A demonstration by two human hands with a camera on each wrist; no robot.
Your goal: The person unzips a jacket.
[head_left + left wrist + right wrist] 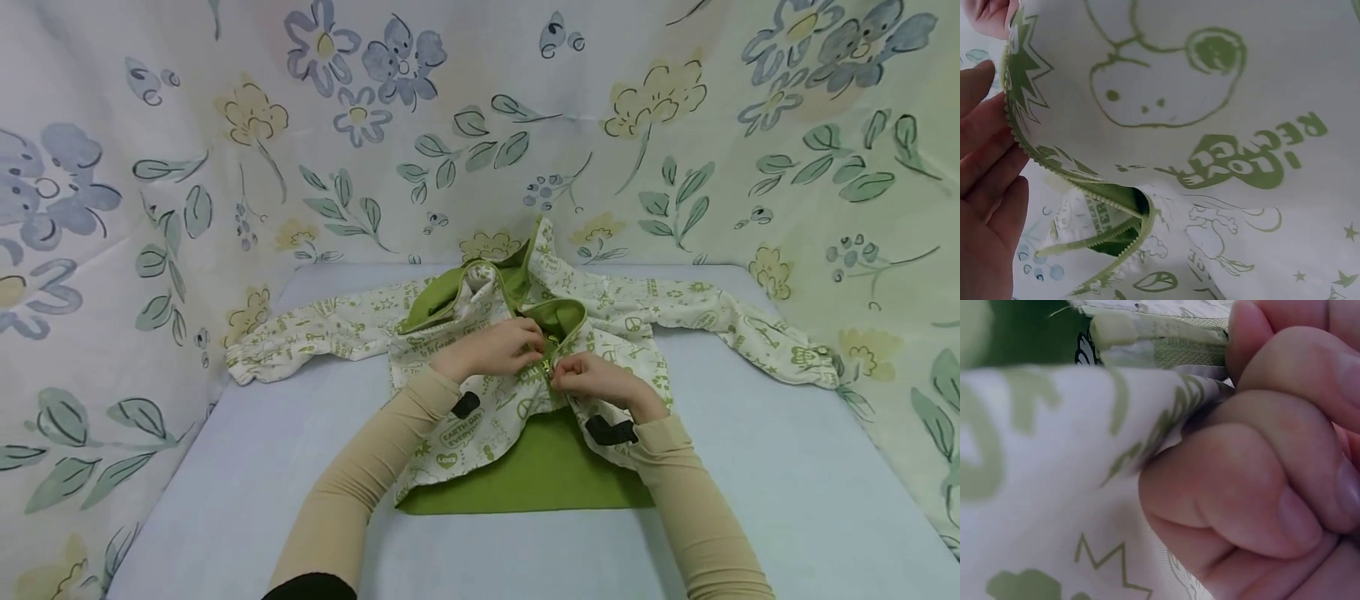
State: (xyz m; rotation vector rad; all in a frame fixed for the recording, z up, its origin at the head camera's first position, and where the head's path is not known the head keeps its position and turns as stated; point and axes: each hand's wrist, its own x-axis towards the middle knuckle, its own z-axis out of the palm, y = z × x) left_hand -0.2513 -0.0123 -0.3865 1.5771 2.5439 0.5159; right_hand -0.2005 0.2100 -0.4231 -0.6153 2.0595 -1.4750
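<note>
A white jacket (457, 429) with green prints and green lining (540, 475) lies on the pale blue table (750, 467), sleeves spread to both sides, hood (480, 283) at the far end. Both hands meet at the zipper (550, 367) in the middle of its front. My left hand (498, 346) holds the left front edge; the left wrist view shows its fingers (985, 187) beside the toothed zipper edge (1104, 203) of the jacket (1210, 125). My right hand (592, 379) is curled tight on the right edge, its fingers (1254, 487) bunched on the jacket (1054, 456) by the zipper tape (1166, 353).
Floral cloth walls (450, 125) close in the table at the back and on both sides. The left sleeve (300, 333) reaches the left wall; the right sleeve (750, 329) ends near the right wall. Bare table surface lies in front of the jacket.
</note>
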